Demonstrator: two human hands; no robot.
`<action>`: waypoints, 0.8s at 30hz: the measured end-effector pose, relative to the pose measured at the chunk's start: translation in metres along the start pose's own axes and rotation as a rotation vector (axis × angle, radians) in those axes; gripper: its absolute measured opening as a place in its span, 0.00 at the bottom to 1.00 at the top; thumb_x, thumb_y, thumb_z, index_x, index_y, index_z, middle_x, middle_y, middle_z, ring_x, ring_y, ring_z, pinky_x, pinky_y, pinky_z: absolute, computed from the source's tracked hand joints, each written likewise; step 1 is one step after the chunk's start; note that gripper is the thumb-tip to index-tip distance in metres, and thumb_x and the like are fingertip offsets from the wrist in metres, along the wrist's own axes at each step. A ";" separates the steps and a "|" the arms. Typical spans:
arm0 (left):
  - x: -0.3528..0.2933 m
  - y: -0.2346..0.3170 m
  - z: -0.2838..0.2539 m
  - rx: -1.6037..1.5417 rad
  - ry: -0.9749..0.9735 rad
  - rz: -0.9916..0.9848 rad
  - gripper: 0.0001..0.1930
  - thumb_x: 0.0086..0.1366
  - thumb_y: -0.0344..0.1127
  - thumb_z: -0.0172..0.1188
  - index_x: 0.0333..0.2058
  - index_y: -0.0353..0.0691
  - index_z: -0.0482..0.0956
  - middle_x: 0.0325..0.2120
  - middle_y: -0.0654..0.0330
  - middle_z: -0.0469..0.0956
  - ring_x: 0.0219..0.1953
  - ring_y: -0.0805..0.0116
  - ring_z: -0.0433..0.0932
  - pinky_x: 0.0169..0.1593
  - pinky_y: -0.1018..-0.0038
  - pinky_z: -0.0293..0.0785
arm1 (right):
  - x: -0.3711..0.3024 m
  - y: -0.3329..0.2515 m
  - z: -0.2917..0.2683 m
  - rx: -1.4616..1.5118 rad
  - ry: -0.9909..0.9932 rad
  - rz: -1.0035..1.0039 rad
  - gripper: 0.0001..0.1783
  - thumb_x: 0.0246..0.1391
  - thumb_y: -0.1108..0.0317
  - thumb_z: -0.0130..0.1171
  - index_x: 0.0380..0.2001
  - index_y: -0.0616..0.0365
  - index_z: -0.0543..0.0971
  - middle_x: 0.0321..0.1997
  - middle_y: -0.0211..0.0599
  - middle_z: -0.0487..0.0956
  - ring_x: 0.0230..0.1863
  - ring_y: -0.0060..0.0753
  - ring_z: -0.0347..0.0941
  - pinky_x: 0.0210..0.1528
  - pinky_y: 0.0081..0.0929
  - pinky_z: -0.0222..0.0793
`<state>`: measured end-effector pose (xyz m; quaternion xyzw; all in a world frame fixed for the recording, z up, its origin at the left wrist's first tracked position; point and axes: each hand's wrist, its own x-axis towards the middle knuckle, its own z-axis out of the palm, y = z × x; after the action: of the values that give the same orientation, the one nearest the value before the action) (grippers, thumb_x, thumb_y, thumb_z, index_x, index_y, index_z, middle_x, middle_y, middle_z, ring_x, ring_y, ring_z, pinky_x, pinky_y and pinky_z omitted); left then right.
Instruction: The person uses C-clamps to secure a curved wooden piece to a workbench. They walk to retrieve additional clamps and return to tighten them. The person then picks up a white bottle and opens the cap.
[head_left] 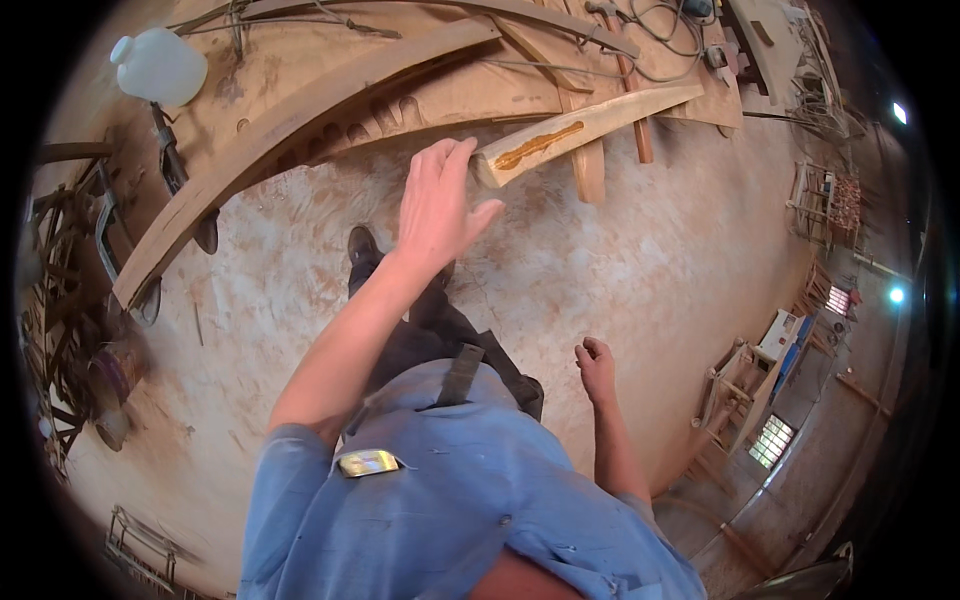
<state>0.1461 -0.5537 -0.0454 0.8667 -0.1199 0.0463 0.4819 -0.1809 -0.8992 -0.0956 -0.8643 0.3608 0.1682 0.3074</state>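
I have a pale, straight-sided wooden beam (610, 122) at the near edge of the broad brown wooden bench (290, 60), slanting toward the right-hand corner, its left end jutting past that edge over the floor. An orange-brown streak (540, 144) runs along its upper face. My left hand (437, 205) is at that end, thumb spread well away from the fingers, which lie close together; their tips come right up to the wood, but I cannot tell from here whether they touch it. A pale short board (588, 172) and a reddish-brown wooden bar (642, 138) poke out beyond the near edge, under the beam. My right hand (597, 372) hangs low, well apart from the bench, fingers curled inward; I cannot tell how tightly they close. To the left, a long, curved brown plank (265, 140) sweeps from the far side across the near edge and out past the left corner. Beyond it, toward that corner, I see a dark metal clamp (170, 150) and a translucent white plastic jug (165, 68). Below me are a blue shirt (420, 510), one dark shoe (362, 243) and the pale, dusty floor (560, 250).
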 end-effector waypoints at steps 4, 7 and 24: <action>0.000 0.005 0.018 0.044 0.079 0.008 0.39 0.43 0.33 0.75 0.55 0.37 0.67 0.50 0.48 0.68 0.53 0.48 0.66 0.56 0.61 0.66 | 0.006 0.038 -0.014 -0.028 -0.026 0.017 0.22 0.55 0.64 0.62 0.49 0.68 0.75 0.45 0.43 0.78 0.42 0.31 0.77 0.38 0.27 0.77; 0.002 0.005 0.028 0.090 0.129 0.014 0.36 0.43 0.33 0.74 0.52 0.36 0.70 0.48 0.49 0.69 0.52 0.49 0.67 0.55 0.61 0.67 | 0.005 0.073 -0.018 -0.055 -0.045 0.030 0.22 0.55 0.63 0.62 0.49 0.68 0.75 0.45 0.44 0.78 0.42 0.32 0.77 0.37 0.28 0.77; -0.003 0.025 0.020 0.301 0.167 0.066 0.36 0.44 0.34 0.73 0.53 0.33 0.69 0.48 0.46 0.71 0.53 0.48 0.67 0.53 0.61 0.67 | -0.012 0.099 -0.010 0.063 0.073 0.130 0.20 0.55 0.64 0.60 0.47 0.68 0.76 0.39 0.41 0.79 0.36 0.28 0.76 0.34 0.26 0.77</action>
<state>0.1364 -0.5824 -0.0358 0.9179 -0.0997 0.1516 0.3530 -0.2607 -0.9544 -0.1226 -0.8346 0.4322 0.1447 0.3093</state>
